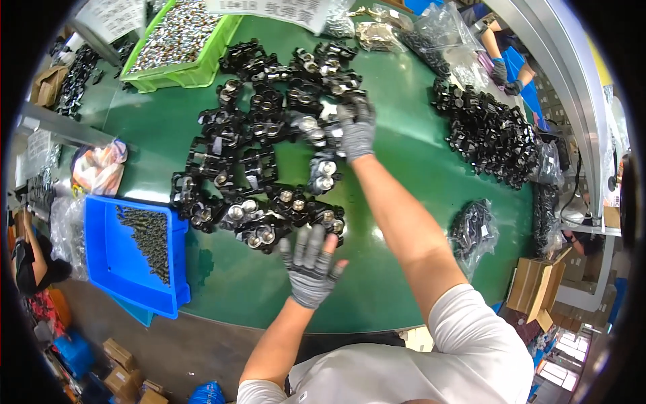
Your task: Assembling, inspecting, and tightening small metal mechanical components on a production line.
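Many black mechanical parts with round silver ends (259, 128) lie in rough rows on the green table. My left hand (311, 269), in a grey striped glove with some fingertips bare, is held palm down with fingers spread. Its fingertips are at the near edge of the parts. My right hand (356, 131), also gloved, reaches farther out along the right side of the same group. Its fingers are stretched out against the parts and slightly blurred. Nothing held shows in either hand, though the right fingertips are partly lost among the dark parts.
A blue bin (134, 296) with small dark pieces stands at the left. A green crate (178, 84) full of small shiny pieces stands at the far left. To the right lie a black heap of parts (488, 138) and a plastic bag (474, 229). Another person's gloved hand (499, 71) shows at the far right.
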The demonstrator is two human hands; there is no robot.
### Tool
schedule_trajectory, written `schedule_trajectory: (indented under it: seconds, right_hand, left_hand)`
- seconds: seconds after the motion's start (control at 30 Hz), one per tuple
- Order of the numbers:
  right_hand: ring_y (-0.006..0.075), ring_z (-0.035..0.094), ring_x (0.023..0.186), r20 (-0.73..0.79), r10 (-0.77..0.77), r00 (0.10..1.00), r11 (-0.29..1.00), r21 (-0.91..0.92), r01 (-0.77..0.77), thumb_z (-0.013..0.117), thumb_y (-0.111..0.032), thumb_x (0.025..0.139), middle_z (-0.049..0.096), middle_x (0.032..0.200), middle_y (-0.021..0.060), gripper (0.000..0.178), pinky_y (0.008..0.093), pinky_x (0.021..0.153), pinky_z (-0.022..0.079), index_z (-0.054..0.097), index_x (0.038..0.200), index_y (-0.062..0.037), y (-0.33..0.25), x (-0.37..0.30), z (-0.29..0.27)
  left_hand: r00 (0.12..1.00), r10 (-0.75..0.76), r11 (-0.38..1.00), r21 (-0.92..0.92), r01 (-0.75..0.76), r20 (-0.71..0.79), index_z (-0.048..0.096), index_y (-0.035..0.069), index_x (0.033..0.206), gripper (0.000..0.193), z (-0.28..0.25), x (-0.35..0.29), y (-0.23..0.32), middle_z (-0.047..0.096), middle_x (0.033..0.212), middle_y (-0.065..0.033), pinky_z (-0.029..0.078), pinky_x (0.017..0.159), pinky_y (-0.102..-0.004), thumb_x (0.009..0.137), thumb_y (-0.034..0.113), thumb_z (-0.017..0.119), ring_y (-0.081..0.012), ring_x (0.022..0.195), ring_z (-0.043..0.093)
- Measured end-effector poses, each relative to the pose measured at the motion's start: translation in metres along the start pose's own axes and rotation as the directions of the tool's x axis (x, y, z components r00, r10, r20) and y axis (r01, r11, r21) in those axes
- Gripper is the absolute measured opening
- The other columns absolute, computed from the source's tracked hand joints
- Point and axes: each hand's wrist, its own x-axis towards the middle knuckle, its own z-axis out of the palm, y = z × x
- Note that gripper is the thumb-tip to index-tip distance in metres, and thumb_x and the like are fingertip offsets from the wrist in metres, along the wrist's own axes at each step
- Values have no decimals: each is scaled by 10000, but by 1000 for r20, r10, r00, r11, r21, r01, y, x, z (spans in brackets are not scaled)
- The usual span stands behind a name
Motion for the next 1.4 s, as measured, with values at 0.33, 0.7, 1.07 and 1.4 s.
schedule_trajectory:
  seconds: [0.33, 0.7, 1.07, 1.4]
  right_hand:
    - [374, 521, 1326, 248, 108, 963, 950, 258, -173, 812, -366, 875, 531, 1425, 233, 560, 408, 1118, 432, 602, 1269, -28, -61, -9, 11]
    - [358, 467, 1406, 369, -73, 927, 997, 35, 64, 821, -452, 834, 444, 1563, 226, 847, 423, 1175, 378, 488, 1502, -53, 20, 204, 52]
    - [326, 494, 1393, 538, -123, 834, 984, -42, 172, 756, -470, 902, 452, 1559, 211, 746, 407, 1152, 411, 510, 1516, -125, -34, 190, 69]
    - [386, 508, 1358, 466, 0, 885, 802, 528, -278, 704, -451, 948, 466, 1522, 245, 765, 424, 1169, 386, 437, 1540, -45, 32, 76, -12]
  left_hand:
    - [994, 79, 979, 181, -93, 80, 556, 274, 1471, 512, 44, 12, -20, 413, 1636, -53, 115, 1259, -596, 962, 299, 613, -350, 1554, 284]
    - [996, -91, 976, 200, 91, -7, 520, 273, 1510, 540, 60, 45, -31, 376, 1658, -54, 98, 1259, -603, 976, 299, 601, -372, 1558, 262]
    - [965, -235, 935, 245, 258, -120, 488, 264, 1535, 551, 72, 107, -62, 333, 1676, -84, 74, 1258, -609, 1002, 379, 572, -382, 1565, 234]
    - [960, -223, 929, 263, 261, -167, 442, 222, 1552, 676, -7, 59, -29, 321, 1660, -167, 118, 1248, -613, 968, 508, 627, -439, 1526, 288]
